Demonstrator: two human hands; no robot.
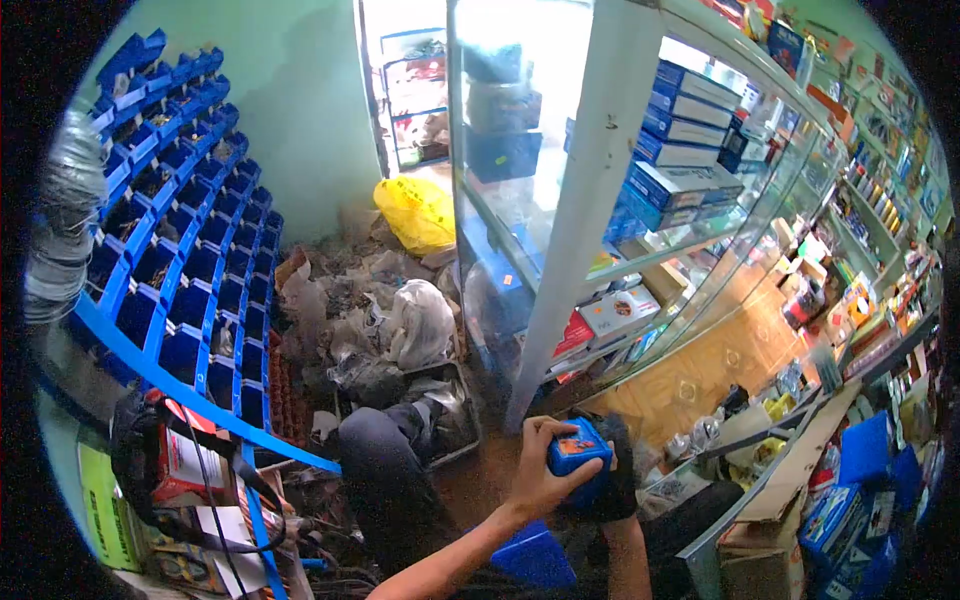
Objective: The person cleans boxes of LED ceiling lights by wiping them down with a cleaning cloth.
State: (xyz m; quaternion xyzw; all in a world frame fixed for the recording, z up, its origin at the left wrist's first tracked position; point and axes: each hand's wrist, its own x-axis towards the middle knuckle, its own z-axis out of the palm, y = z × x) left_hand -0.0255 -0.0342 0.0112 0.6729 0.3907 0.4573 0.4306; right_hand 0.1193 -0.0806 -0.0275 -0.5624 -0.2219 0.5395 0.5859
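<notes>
My left hand (536, 468) is wrapped round a small blue box (578, 448) with an orange label on its top face, its thumb along the near side. The box is held up in front of my lap, slightly tilted. Close against its right side is my right hand (622, 500), mostly covered by a dark, fuzzy-looking cloth (622, 455). Its fingers are hidden and smeared, so I cannot tell how they grip. Below both forearms sits a blue plastic bin (535, 556).
Blue parts bins (190, 240) line the left wall. Ahead, a glass cabinet (560, 230) holds stacked boxes. Plastic bags (420, 325) and a yellow bag (415, 213) heap on the floor. Cardboard (770, 500) and blue boxes (835, 520) stand at right.
</notes>
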